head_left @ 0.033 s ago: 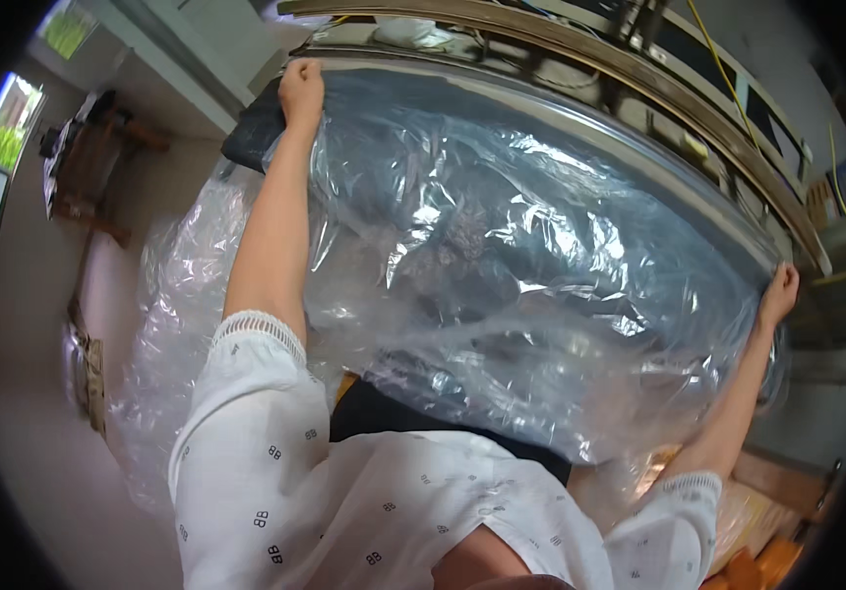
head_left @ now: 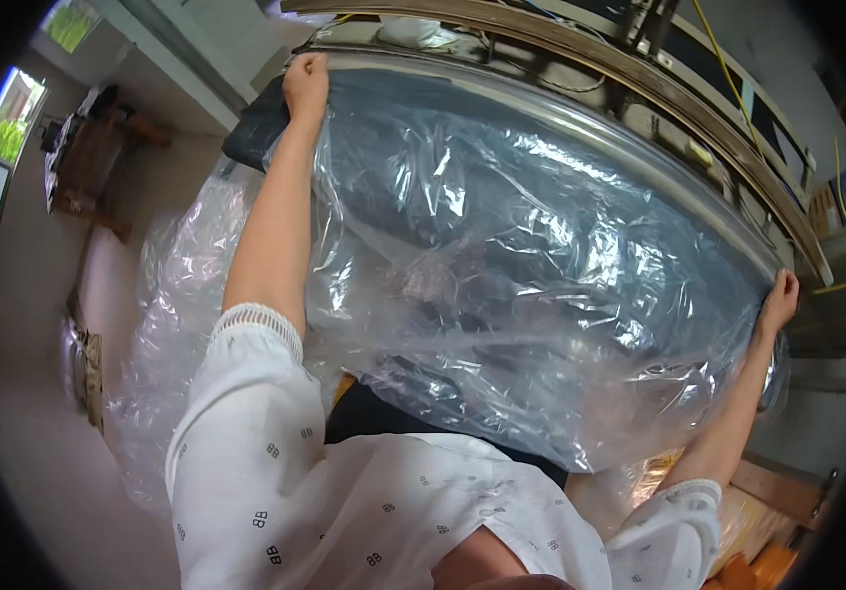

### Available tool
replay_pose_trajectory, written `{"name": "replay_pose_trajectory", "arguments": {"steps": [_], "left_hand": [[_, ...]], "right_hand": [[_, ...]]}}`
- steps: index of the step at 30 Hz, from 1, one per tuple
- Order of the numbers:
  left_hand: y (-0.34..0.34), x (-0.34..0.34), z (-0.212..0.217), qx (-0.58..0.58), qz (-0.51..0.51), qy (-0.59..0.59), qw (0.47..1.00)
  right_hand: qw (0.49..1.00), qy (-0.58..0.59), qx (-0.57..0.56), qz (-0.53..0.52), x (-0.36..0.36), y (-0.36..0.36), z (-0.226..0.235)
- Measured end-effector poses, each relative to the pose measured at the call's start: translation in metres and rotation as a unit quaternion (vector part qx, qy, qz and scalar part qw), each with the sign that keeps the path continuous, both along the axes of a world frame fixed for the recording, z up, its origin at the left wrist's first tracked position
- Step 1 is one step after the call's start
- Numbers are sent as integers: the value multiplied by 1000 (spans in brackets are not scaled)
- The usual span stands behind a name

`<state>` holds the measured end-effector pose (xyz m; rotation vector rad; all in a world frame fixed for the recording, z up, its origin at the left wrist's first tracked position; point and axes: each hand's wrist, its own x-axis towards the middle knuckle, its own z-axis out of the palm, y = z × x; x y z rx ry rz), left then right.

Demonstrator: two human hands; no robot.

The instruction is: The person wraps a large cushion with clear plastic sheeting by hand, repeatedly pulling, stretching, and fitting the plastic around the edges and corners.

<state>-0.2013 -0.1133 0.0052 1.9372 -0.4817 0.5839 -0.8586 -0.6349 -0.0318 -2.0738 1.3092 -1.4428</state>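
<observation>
While both arms stretch out wide from the white patterned sleeves at six o'clock, a big clear plastic sheet [head_left: 541, 285] hangs spread between them, crinkled and shiny, its long axis running from eleven o'clock down to three o'clock. Left hand [head_left: 306, 85] is up at eleven o'clock, fingers curled tight over the sheet's far corner. Right hand [head_left: 780, 300] sits out at three o'clock, fingers closed round the other corner against the metal edge. Each hand has its own end, so neither is nearer; the sheet lies between them and billows back toward the body. More loose plastic [head_left: 172, 324] trails down at eight o'clock onto the floor. Beyond the sheet, a curved metal rail [head_left: 561, 103] runs along the same line, with a dark pad [head_left: 256, 123] beneath the left hand. Yellow cables [head_left: 728, 59] run at one o'clock. Orange-brown packaging [head_left: 748, 551], blurred, lies at five o'clock.
</observation>
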Motion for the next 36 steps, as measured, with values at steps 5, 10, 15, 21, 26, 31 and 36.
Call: {"name": "replay_pose_trajectory", "arguments": {"steps": [5, 10, 15, 21, 26, 31, 36], "left_hand": [[-35, 17, -8, -34, -61, 77, 995], [-45, 32, -5, 1, -69, 45, 997], [-49, 62, -16, 32, 18, 30, 999], [-18, 90, -19, -55, -125, 155, 978], [-4, 113, -25, -179, -62, 178, 965], [-8, 105, -20, -66, -65, 169, 981], [12, 98, -9, -19, -149, 180, 972]], "right_hand": [[998, 65, 17, 10, -17, -15, 9], [996, 92, 6, -7, -12, -20, 14], [977, 133, -88, -141, -13, -23, 13], [978, 87, -132, -134, 9, -3, 28], [989, 15, -1, -148, 12, -3, 23], [987, 44, 49, -150, -3, -7, 29], [869, -392, 278, 120, -19, 37, 69]]}}
